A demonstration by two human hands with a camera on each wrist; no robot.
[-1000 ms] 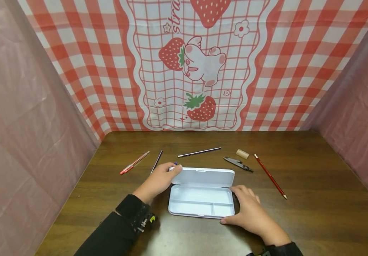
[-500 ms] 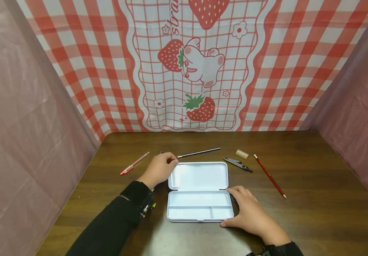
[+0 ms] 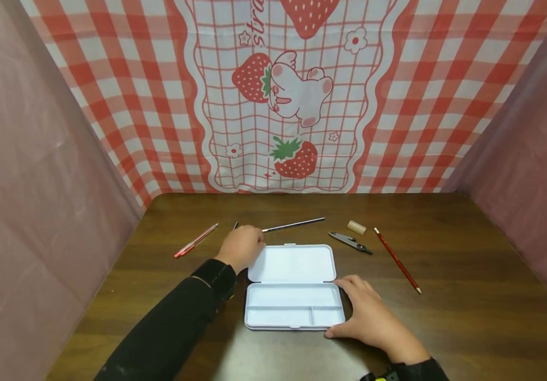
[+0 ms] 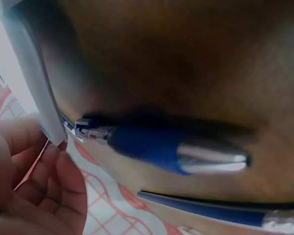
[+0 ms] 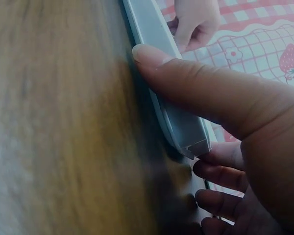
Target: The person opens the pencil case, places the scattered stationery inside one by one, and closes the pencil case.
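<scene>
A white pencil case (image 3: 278, 296) lies open on the table, its tray divided into compartments with nothing in them. Its lid (image 3: 292, 263) is folded back, away from the body. My left hand (image 3: 242, 247) pinches the lid's left edge between thumb and fingers, as the left wrist view shows. At the case's right end, my right hand (image 3: 368, 317) grips the body, thumb on the front side and fingers round the back corner. Close beside the left hand lies a blue pen (image 4: 147, 147) with a silver tip, hidden in the head view.
Behind the case lies a dark pencil (image 3: 294, 224); another dark blue one (image 4: 210, 208) lies left of it. A pink pen (image 3: 196, 241) is farther left. Toward the right are a compass (image 3: 349, 242), an eraser (image 3: 356, 227) and a red pencil (image 3: 397, 260).
The lid has swung from half raised to folded back. My left hand has gone back with it, away from me. The right hand stays at the case's right end.
</scene>
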